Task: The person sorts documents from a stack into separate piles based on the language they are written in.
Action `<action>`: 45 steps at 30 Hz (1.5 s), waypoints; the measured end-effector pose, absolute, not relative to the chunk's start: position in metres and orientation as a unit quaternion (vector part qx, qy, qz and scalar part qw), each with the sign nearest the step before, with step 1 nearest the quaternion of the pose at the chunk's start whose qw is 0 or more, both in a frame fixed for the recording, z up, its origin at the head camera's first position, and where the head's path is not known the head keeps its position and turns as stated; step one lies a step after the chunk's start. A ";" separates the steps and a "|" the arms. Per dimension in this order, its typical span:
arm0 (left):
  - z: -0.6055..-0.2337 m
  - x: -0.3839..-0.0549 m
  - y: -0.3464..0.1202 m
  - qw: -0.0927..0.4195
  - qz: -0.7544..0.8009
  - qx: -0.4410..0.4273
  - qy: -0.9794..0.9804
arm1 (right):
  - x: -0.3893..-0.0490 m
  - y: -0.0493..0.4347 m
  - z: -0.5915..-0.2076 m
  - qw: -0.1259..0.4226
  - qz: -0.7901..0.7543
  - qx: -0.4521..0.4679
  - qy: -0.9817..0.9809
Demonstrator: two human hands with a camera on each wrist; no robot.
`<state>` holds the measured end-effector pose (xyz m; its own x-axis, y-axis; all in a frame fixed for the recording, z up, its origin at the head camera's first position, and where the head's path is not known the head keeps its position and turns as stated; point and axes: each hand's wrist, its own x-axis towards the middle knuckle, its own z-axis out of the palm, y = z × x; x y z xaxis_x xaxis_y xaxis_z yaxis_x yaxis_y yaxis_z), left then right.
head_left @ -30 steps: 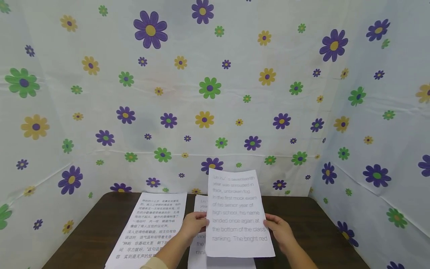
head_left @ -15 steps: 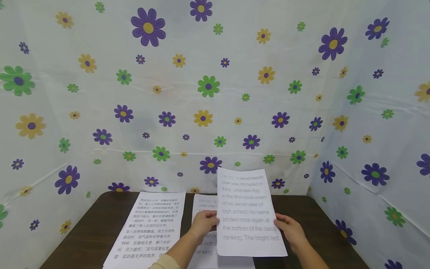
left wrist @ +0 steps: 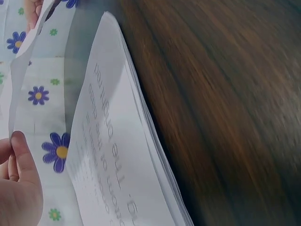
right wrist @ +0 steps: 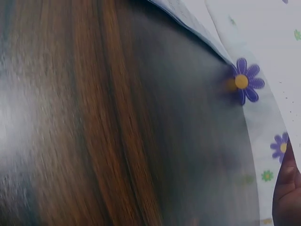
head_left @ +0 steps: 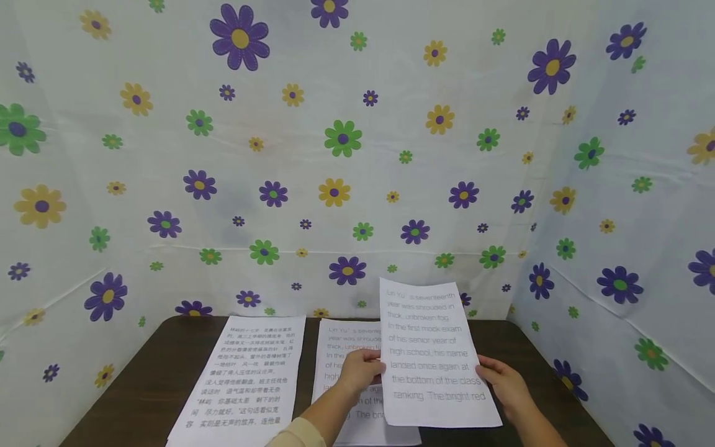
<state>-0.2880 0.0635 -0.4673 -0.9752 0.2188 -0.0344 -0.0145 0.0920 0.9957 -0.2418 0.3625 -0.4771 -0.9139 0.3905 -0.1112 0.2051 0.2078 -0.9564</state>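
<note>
Printed sheet, English text, held raised and tilted over the dark wooden table, its side edges pinched by the left hand and right hand; since the earlier frames, shifted toward the table's right edge, the English stack beneath further uncovered. Chinese-printed pages laid nearer the left edge. Flower-patterned sheeting hung beyond the far edge.

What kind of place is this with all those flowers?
Probably a little indoor desk corner: creased white sheeting with printed flowers rises behind a dark, wood-look table, and someone holds up a printed sheet over it. Which building it's in, I can't tell.
</note>
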 end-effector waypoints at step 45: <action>-0.494 -0.276 0.130 0.134 0.640 0.041 0.755 | -0.229 0.416 -0.491 0.056 0.578 -0.280 -0.764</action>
<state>-0.2757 0.1301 -0.4944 -0.9606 0.2337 -0.1505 -0.1102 0.1769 0.9780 -0.2287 0.4164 -0.4911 -0.8372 0.4926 -0.2373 0.3626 0.1752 -0.9153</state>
